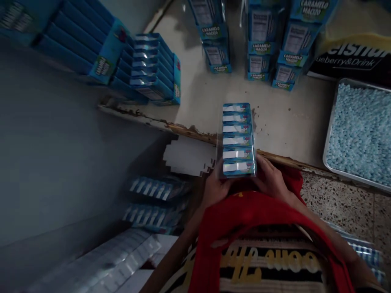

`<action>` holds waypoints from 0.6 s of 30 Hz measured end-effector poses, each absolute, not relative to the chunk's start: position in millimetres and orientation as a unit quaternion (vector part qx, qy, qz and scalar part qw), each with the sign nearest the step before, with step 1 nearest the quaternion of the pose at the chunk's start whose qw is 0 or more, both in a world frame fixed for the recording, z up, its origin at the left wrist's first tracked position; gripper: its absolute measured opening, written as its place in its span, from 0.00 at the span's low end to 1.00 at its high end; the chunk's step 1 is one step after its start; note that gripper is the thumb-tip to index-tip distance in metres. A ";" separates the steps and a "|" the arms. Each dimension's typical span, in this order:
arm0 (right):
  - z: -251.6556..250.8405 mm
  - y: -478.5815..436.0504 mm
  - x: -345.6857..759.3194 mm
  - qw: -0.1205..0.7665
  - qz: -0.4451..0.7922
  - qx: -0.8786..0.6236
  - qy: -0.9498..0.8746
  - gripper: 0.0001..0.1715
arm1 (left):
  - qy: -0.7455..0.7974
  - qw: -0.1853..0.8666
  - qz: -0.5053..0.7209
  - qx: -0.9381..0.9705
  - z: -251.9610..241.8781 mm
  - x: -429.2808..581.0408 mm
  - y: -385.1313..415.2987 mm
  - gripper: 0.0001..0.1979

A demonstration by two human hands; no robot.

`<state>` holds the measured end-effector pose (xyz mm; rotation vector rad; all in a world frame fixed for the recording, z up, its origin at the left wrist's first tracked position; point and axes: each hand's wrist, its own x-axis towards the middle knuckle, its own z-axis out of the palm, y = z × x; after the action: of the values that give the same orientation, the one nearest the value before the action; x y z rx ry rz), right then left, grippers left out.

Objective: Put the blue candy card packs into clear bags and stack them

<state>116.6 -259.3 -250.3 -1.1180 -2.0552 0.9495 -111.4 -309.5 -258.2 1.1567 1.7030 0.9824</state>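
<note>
A clear-wrapped pack of several small blue candy boxes (237,138) lies half over the worn front edge of the table (195,93). My left hand (215,186) grips the pack's near left corner. My right hand (271,179) grips its near right side. Both hands are closed around the near end, just above my red top.
Stacks of blue boxes (152,67) stand at the left of the table, with more stacks (262,44) at the back. A metal tray of pale blue candies (360,130) sits at the right. More wrapped packs (159,189) lie below the table on the left.
</note>
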 end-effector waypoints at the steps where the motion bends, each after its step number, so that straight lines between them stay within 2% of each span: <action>1: -253.9 -256.0 113.5 0.310 0.333 -0.429 -0.780 0.43 | 0.680 0.377 0.387 0.495 -256.3 -107.5 -303.1 0.28; 5: -262.1 -245.9 108.0 0.335 0.253 -0.441 -0.793 0.35 | 0.685 0.262 0.403 0.547 -256.5 -96.6 -288.8 0.26; 10: -263.3 -241.8 101.0 0.354 0.175 -0.443 -0.805 0.26 | 0.680 0.249 0.407 0.557 -263.7 -96.2 -287.0 0.12; 18: -261.0 -231.4 87.6 0.371 0.110 -0.456 -0.801 0.17 | 0.660 0.187 0.435 0.583 -273.3 -108.3 -276.5 0.10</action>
<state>87.6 -231.4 -261.0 -1.1703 -2.0549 0.2823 -108.3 -276.5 -273.3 1.6419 1.8574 1.2236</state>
